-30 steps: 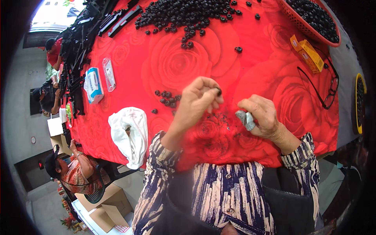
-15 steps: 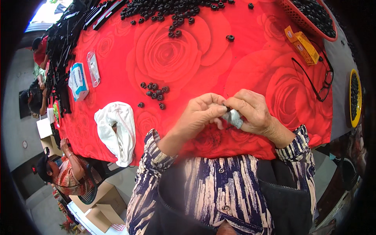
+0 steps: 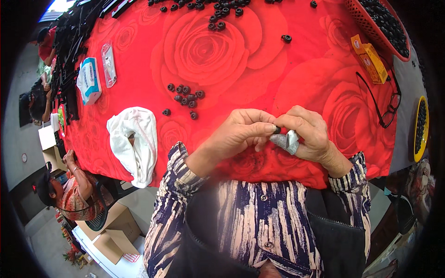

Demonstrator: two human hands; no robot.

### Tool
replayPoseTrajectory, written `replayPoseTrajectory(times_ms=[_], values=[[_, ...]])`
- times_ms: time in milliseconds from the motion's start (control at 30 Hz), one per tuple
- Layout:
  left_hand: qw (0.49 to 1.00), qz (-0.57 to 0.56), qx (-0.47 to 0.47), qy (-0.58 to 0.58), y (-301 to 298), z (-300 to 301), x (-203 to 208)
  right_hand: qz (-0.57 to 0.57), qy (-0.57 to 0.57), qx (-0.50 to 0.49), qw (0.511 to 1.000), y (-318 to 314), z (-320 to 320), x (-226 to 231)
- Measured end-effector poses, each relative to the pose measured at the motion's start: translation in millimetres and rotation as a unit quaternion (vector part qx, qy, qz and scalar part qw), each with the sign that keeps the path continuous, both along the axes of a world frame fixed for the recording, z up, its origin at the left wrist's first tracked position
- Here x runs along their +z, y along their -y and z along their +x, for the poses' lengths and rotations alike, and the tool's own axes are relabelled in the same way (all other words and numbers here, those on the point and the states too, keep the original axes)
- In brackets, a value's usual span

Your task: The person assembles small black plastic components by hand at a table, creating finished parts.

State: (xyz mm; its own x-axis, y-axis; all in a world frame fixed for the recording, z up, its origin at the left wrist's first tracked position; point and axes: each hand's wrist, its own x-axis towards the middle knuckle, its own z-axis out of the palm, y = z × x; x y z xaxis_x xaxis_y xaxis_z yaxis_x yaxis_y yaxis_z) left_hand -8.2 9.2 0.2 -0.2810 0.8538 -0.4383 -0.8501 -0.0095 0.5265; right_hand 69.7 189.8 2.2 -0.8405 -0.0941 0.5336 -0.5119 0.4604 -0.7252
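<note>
My left hand and my right hand meet above the near part of the red table cover. Fingertips of both pinch a small round black part; most of it is hidden by the fingers. A grey and white wrapping covers a digit of my right hand. Left of my hands lies a loose cluster of small black ring-like parts, with one a bit apart. Another single black part lies farther off, beyond my hands.
A white cloth, a tissue pack and a clear packet lie left. At right are eyeglasses, a yellow box, a red basket and a yellow tray. Black strips line the far-left edge, near seated people.
The view has shifted, so the far heap of black parts sits higher in it. My hands stay together on the small black part, with the fingers slightly rearranged.
</note>
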Motion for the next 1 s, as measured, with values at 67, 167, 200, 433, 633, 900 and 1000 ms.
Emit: replayPoseTrajectory(times_ms=[67,167,200,433,633,900,1000], values=[[1.0,0.011,-0.017,0.003,2.4,-3.7,-2.5,-0.014,0.028,0.022,0.999,-2.3,1.3,3.4],[0.998,0.029,-0.058,-0.004,4.5,-6.8,-3.5,-0.039,0.059,0.051,0.996,-3.6,2.1,3.8],[0.997,0.036,-0.065,0.002,4.2,-6.9,-2.3,-0.048,0.063,0.06,0.995,-3.4,2.6,3.5],[0.998,0.054,0.006,0.01,0.3,3.5,-0.6,0.025,-0.061,-0.017,0.998,-1.4,4.8,0.2],[0.999,0.04,0.027,0.005,-1.3,6.4,-3.1,0.113,-0.154,-0.044,0.981,-3.5,4.3,-3.3],[0.998,0.021,0.059,0.002,-5.1,13.7,1.2,0.107,-0.1,-0.037,0.989,-6.8,6.4,0.9],[0.997,0.037,0.071,0.003,-4.4,12.5,-2.4,-0.001,0.034,-0.04,0.999,-8.7,1.8,13.1]])
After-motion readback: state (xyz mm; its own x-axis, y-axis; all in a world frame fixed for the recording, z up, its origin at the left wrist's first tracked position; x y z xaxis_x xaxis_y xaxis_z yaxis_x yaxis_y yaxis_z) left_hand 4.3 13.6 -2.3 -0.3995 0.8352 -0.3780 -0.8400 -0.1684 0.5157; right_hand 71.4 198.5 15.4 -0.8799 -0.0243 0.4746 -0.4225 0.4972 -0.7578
